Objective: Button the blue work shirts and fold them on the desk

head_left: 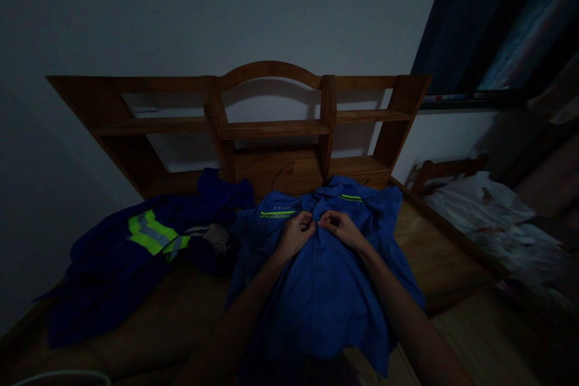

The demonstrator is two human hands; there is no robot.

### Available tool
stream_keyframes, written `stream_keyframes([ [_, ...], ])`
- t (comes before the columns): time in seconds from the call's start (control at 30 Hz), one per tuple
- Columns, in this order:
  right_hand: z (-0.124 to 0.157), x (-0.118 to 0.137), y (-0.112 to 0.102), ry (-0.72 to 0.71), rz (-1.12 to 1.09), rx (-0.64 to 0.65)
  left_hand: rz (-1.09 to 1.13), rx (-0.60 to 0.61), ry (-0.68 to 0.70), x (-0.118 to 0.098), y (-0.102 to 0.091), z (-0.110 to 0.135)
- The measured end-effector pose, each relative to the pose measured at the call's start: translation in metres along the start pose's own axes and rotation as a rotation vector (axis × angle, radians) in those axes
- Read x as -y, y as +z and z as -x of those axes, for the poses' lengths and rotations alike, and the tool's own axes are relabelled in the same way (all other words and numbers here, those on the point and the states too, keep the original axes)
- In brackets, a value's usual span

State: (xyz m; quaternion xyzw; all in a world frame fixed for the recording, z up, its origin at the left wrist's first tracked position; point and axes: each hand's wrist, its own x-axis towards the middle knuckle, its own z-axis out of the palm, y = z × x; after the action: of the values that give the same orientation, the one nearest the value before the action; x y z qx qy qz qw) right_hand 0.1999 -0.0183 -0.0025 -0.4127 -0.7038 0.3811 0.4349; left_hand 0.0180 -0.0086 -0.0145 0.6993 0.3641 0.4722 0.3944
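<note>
A blue work shirt (332,307) with yellow-green piping on its chest lies spread out, front side up, with its collar at the far end. Both hands are at its upper front placket, close together. My left hand (296,232) pinches the fabric on the left of the button line. Just to the right of it, my right hand (340,226) has thumb and fingertips closed on the placket edge. The fingers cover the button, if any, between them. Further down the front, small buttons show faintly in the dim light.
A darker blue garment (113,271) with yellow-green reflective bands lies crumpled on the wooden desk (176,313) at left. Behind stands a wooden shelf unit (271,128) against the wall. White plastic bags (484,205) are heaped at right, near a wooden chair back (452,170).
</note>
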Motion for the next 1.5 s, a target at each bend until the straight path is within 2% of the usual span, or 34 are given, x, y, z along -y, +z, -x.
stream_keyframes([
  [0.27,-0.001,-0.005,0.0,0.009,0.03,0.015,-0.05,0.012,0.022,-0.006,0.001,0.003],
  [0.5,-0.002,-0.009,0.004,0.015,0.067,-0.029,-0.073,-0.004,0.017,-0.005,0.0,0.002],
  [0.63,-0.003,-0.014,0.007,0.022,0.024,-0.087,-0.032,-0.007,-0.013,-0.002,0.001,0.001],
  [0.7,-0.003,-0.015,0.008,0.04,0.019,-0.076,-0.005,-0.012,-0.02,-0.001,0.001,0.001],
  [0.87,-0.002,-0.012,0.008,0.042,0.078,-0.041,0.022,-0.007,-0.039,0.0,0.002,0.001],
  [1.17,0.001,-0.005,0.014,0.013,0.199,-0.128,0.009,-0.004,-0.042,-0.004,0.002,0.001],
  [1.37,-0.006,-0.01,0.011,-0.022,0.042,-0.093,0.035,-0.107,-0.076,-0.001,0.01,0.0],
  [1.5,-0.01,-0.015,0.008,0.019,-0.071,-0.085,0.141,-0.102,-0.089,0.002,0.01,-0.003],
])
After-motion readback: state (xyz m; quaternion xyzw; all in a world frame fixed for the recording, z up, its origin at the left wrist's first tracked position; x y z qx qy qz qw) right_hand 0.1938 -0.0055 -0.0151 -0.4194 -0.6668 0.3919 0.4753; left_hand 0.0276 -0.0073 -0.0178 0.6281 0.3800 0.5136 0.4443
